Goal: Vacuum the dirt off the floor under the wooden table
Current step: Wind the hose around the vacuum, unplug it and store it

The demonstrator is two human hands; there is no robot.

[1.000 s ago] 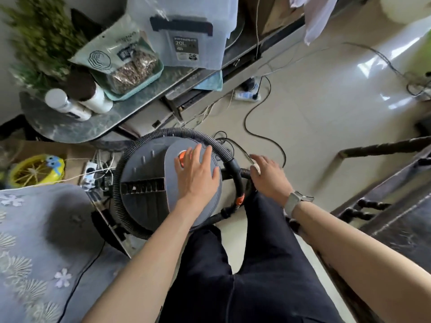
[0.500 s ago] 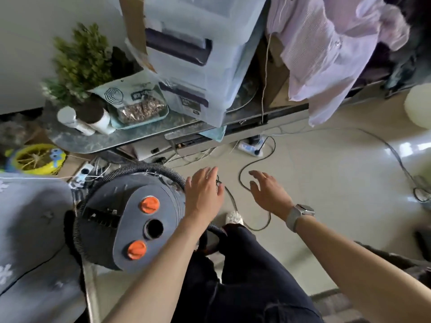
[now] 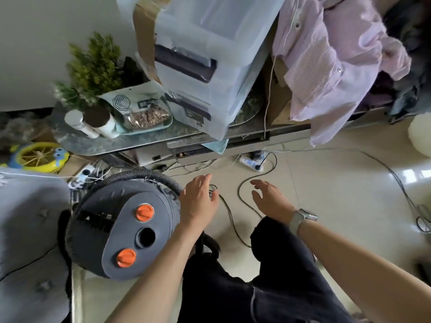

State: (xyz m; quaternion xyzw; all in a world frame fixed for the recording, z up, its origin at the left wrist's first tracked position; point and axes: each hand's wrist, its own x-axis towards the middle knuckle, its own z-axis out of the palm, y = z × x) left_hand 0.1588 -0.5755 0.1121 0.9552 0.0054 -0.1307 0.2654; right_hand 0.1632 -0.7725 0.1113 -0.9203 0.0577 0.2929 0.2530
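A grey drum vacuum cleaner (image 3: pixel 121 229) stands at the lower left, with two orange knobs and a round hole in its lid. Its black ribbed hose (image 3: pixel 140 177) curls around the drum's far side. My left hand (image 3: pixel 198 201) hovers at the drum's right edge, fingers spread, holding nothing. My right hand (image 3: pixel 270 201) is beside it over the floor, also open and empty, with a watch on the wrist. A black power cord (image 3: pixel 240 194) loops across the pale tiled floor (image 3: pixel 338 194) between and beyond my hands. The wooden table is out of view.
A low marble-topped shelf (image 3: pixel 149 141) ahead carries stacked clear storage boxes (image 3: pixel 210 66), a plant, bottles and a tray. A pink shirt (image 3: pixel 331 66) hangs at the upper right. A power strip (image 3: pixel 250 162) lies under the shelf. A grey cushion (image 3: pixel 28 229) sits at left.
My left hand has lifted off the vacuum lid and moved right of the drum. My right hand has let go of the hose end. The view has tilted up toward the shelf.
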